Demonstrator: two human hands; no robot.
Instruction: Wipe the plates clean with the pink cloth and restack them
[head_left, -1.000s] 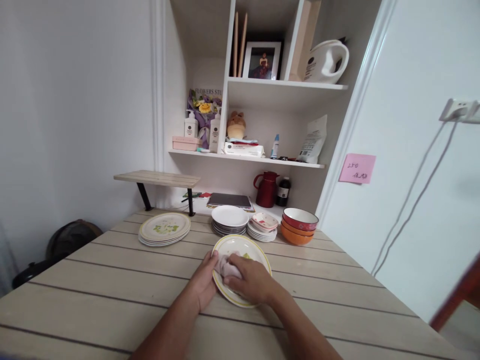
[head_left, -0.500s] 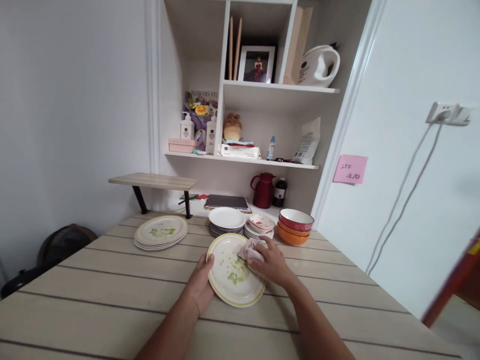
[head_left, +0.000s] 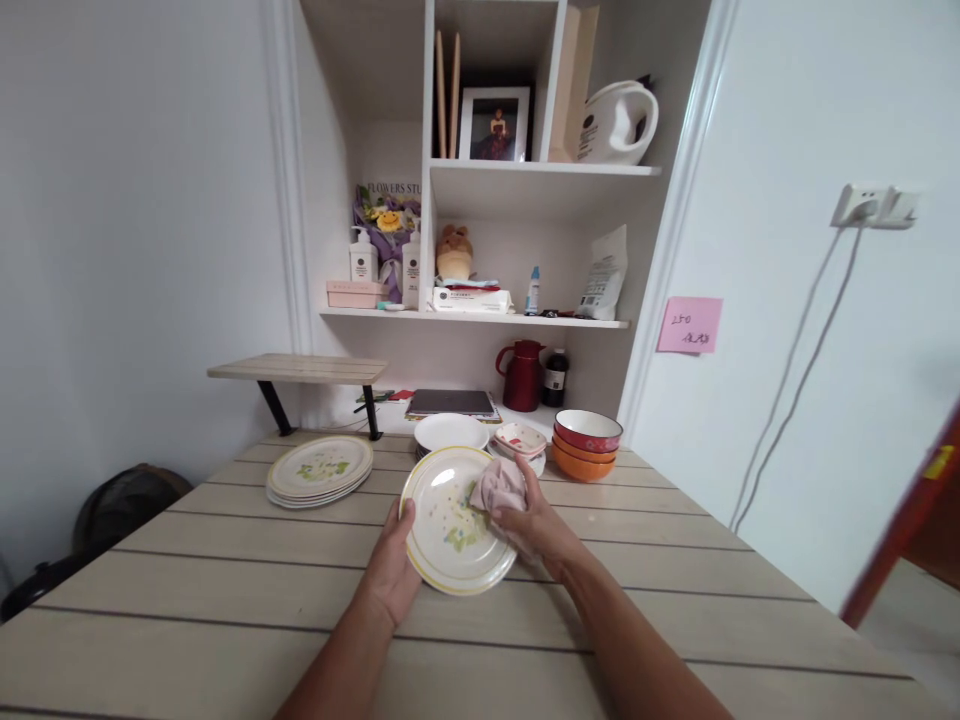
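A round plate [head_left: 442, 530] with a yellow rim and a green leaf print is tilted up above the table, in front of me. My left hand [head_left: 394, 565] grips its left edge, thumb on the face and fingers underneath. Against the plate's right side, my right hand [head_left: 536, 520] holds a crumpled pale pink cloth [head_left: 499, 485], which covers part of the face and the right rim. Matching plates [head_left: 320, 468] lie stacked on the table at the left.
Behind the held plate stand stacked white plates [head_left: 451, 432], small patterned dishes [head_left: 520, 440] and a stack of red and orange bowls [head_left: 587, 447]. A raised wooden shelf [head_left: 300, 369] is at the back left, a red jug [head_left: 520, 375] further back.
The plate has risen slightly and tilted more toward me. My right hand has turned, and the cloth now reaches over the plate's right edge. The whole view has shifted slightly.
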